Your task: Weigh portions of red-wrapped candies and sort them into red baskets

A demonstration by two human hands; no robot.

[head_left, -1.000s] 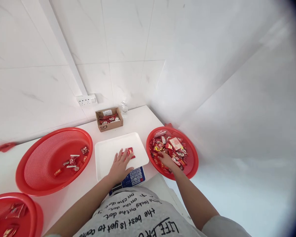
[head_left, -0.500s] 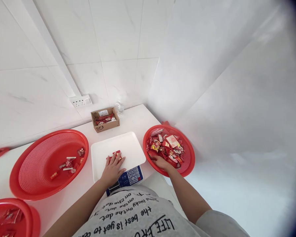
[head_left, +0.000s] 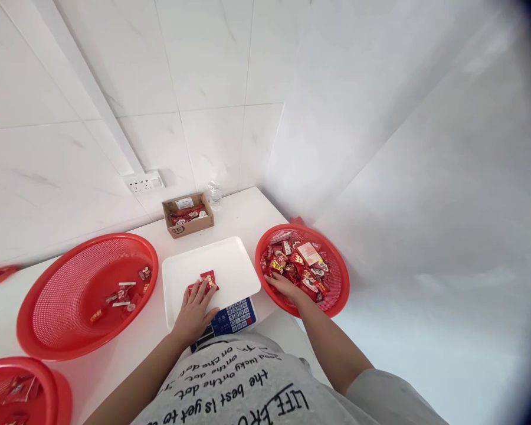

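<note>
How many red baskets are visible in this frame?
3: a large basket left of the white tray, a cut-off basket at the lower-left corner, and a packet-filled basket right of the tray. Any stacked underneath would be hidden.

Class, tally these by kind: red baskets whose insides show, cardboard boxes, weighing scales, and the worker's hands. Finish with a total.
Red baskets: 3
Cardboard box: 1
Weighing scale: 1
Hands: 2 (left hand, right hand)
Total: 7

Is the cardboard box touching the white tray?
Apart: the head view shows a strip of table between the cardboard box and the white tray.
</note>
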